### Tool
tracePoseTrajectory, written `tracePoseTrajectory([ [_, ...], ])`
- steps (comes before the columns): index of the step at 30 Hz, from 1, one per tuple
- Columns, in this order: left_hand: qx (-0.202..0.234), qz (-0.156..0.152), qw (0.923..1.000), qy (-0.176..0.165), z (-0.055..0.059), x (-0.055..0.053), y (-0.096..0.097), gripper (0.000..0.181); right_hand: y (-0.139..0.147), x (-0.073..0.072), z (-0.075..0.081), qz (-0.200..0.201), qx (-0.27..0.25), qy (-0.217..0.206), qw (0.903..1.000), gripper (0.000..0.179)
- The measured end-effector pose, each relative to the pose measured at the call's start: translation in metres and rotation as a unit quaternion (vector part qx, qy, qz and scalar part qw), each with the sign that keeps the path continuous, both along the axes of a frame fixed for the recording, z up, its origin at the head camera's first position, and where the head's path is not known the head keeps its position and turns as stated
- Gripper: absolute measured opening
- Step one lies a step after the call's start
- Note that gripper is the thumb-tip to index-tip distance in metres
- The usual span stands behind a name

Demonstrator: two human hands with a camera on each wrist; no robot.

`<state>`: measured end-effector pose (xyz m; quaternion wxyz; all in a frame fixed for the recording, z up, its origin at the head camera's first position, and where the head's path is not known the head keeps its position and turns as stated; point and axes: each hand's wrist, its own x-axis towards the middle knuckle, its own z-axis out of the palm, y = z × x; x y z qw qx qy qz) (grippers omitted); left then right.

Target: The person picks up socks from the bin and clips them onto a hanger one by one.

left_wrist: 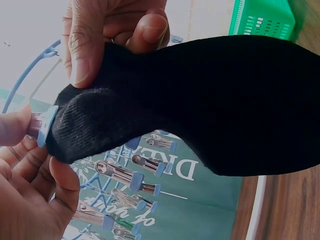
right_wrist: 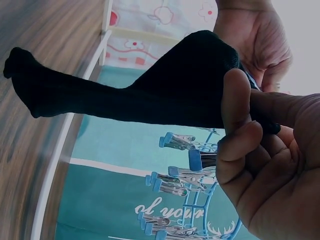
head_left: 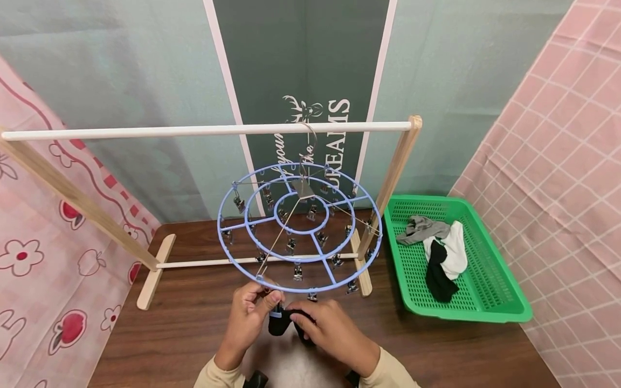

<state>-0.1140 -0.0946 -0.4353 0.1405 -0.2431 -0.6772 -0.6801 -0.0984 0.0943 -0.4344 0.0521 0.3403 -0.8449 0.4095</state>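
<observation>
In the head view, my left hand [head_left: 246, 315] is below the front rim of a round blue clip hanger [head_left: 293, 291]. Its thumb and fingers pinch a metal clip with blue tips [left_wrist: 47, 125], which sits at the edge of a black sock [left_wrist: 225, 100] in the left wrist view. My right hand [head_left: 339, 331] grips the sock close beside the clip, thumb on one face and fingers curled behind. The rest of the sock [right_wrist: 95, 100] hangs down from both hands. Several other metal clips [head_left: 298, 271] dangle from the hanger's rings.
The hanger hooks over the white bar [head_left: 194, 131] of a wooden rack [head_left: 395, 167]. To the right stands a green basket [head_left: 495, 269] holding a grey cloth [head_left: 422, 229], a white cloth [head_left: 456, 250] and a black one [head_left: 439, 277]. Curtains surround the brown table [head_left: 145, 345].
</observation>
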Motion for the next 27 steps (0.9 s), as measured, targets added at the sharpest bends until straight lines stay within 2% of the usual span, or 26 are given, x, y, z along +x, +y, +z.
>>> tracePoseTrajectory([
  [9,0.000,-0.009,0.9997,0.021,-0.002,-0.001,-0.001,0.017,-0.004,-0.003,-0.001,0.012,-0.003,0.007,0.9999,0.013],
  [14,-0.008,-0.009,0.9997,0.022,-0.001,-0.001,-0.001,0.019,-0.006,-0.004,-0.001,0.007,0.000,0.020,0.9998,0.010],
  [27,-0.015,-0.001,0.9997,0.019,0.000,0.000,-0.003,0.018,-0.012,-0.004,-0.001,-0.010,-0.009,0.018,0.9997,0.006],
])
